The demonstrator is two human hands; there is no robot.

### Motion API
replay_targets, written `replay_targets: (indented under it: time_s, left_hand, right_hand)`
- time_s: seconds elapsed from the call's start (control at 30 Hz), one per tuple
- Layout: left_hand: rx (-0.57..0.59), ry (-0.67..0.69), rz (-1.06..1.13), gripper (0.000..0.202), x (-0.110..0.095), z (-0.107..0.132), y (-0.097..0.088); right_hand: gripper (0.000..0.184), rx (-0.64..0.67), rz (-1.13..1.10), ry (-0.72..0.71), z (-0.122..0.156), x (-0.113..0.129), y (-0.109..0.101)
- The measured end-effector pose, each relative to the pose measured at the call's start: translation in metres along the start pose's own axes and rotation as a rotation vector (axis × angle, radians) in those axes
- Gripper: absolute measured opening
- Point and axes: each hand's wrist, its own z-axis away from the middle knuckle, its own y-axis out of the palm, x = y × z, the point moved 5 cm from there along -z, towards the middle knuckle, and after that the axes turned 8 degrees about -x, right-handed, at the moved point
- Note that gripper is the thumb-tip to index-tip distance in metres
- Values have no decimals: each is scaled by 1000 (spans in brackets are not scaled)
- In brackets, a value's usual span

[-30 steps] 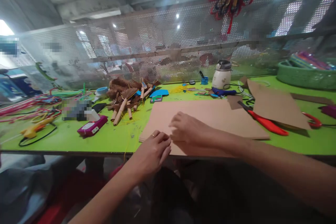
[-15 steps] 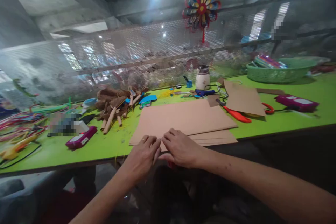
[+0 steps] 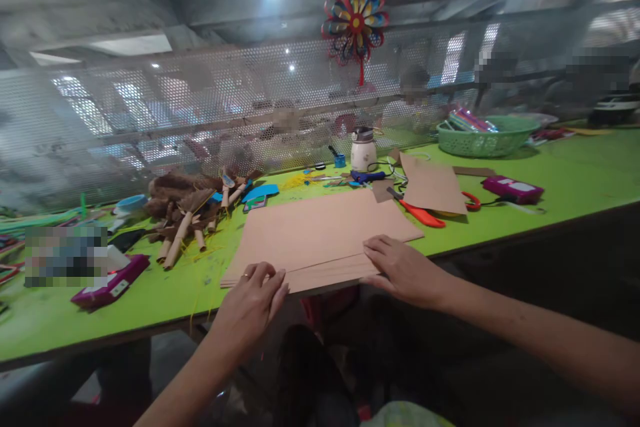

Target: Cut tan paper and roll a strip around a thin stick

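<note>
A stack of brown paper sheets [image 3: 315,230] lies at the table's front edge, its near edges slightly fanned out. At the near left part of the stack is my left hand [image 3: 255,297], a ring on one finger. Its fingers curl over the paper and the thumb sits at the edge. My right hand [image 3: 403,270] grips the near right side, fingers on top and thumb lower at the edge. What lies under the fingers is hidden. Just beyond the stack's right side are orange-handled scissors [image 3: 423,215], partly beneath another brown sheet [image 3: 433,183].
Brown paper rolls and scraps [image 3: 180,233] lie left, near a purple box-shaped device [image 3: 110,282]. Behind the stack stand a white bottle [image 3: 363,153] and a blue-handled tool [image 3: 367,177]. To the right are a green basket [image 3: 485,142] and another purple device [image 3: 513,189]. Mesh [image 3: 210,127] borders the back.
My hands, close together at the middle of the paper's near edge before, have moved apart, left hand leftward and right hand rightward. The camera view has turned to the right.
</note>
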Motion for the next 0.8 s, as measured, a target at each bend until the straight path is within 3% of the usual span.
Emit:
replay_targets:
  time_s: [0.3,0.5,0.8]
  left_hand:
    - [-36,-52,46,39,17,8,-7]
    - [-147,-29,23,43,24,10,-6]
    - [-191,-13,-47,42,30,12,-3]
  right_hand:
    - [43,-33,134,156,49,-57,-21]
    - [41,-136,119,225,51,-55,-22]
    - [29,-206,-71,279,48,-50,-31]
